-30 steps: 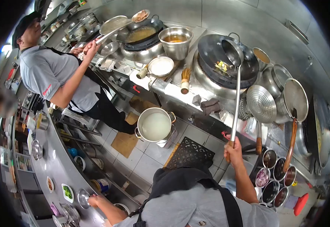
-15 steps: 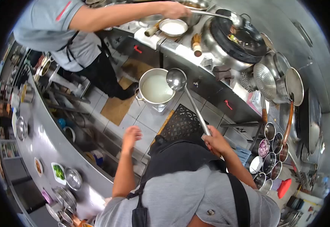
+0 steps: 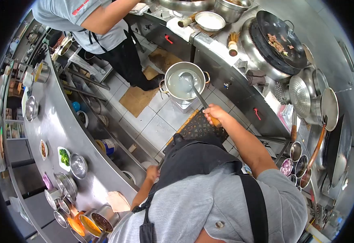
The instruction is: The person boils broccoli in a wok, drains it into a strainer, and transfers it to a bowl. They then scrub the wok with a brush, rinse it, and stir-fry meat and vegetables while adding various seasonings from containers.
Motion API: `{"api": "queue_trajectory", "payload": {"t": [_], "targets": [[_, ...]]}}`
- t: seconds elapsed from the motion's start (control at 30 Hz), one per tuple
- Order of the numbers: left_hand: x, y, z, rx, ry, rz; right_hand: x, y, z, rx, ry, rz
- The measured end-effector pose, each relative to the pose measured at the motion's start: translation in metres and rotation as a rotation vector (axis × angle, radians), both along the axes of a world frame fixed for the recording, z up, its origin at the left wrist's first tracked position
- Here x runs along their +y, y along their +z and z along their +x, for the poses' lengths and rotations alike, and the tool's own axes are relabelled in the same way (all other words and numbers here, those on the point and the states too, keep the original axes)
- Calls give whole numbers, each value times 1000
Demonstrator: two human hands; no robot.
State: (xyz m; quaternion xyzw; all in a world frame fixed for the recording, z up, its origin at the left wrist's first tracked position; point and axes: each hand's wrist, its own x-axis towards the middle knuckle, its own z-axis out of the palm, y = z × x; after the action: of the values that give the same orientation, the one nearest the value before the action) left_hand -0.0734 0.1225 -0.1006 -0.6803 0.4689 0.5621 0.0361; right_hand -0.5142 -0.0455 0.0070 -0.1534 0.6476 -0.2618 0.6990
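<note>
My right hand (image 3: 214,115) is wrapped round the wooden end of a long-handled ladle (image 3: 198,94). The ladle's bowl is dipped in the cloudy pale liquid of a large two-handled pot (image 3: 168,93), which stands low over the tiled floor. Down beside my black apron (image 3: 193,162), my left hand (image 3: 152,173) has its fingers curled near the steel counter's edge. Whatever it grips, if anything, is hidden.
A co-worker (image 3: 104,24) stands beyond the pot at left. On the stove at right, a wok (image 3: 284,40) contains cooked pieces. The left steel counter (image 3: 104,174) bears bowls, a dish of greens (image 3: 64,157) and sauce pots. A perforated mat (image 3: 201,126) lies before me.
My right hand has moved up and left, lowering the ladle's bowl into the pot. My left hand has dropped back beside the apron, its fingers now curled. The co-worker's arm has withdrawn from the wok.
</note>
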Motion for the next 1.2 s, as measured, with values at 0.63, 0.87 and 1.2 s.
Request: {"api": "queue_trajectory", "payload": {"t": [0.63,0.87,1.2], "targets": [[-28,-5,-67,332,311,-182,87,84,-75,-859,-326,-97],[-69,17,-124,-115,-735,-530,134,162,-139,-1156,-470,-404],[-122,4,-229,79,-486,-254,161,243,-257,-201,-718,-615]]}}
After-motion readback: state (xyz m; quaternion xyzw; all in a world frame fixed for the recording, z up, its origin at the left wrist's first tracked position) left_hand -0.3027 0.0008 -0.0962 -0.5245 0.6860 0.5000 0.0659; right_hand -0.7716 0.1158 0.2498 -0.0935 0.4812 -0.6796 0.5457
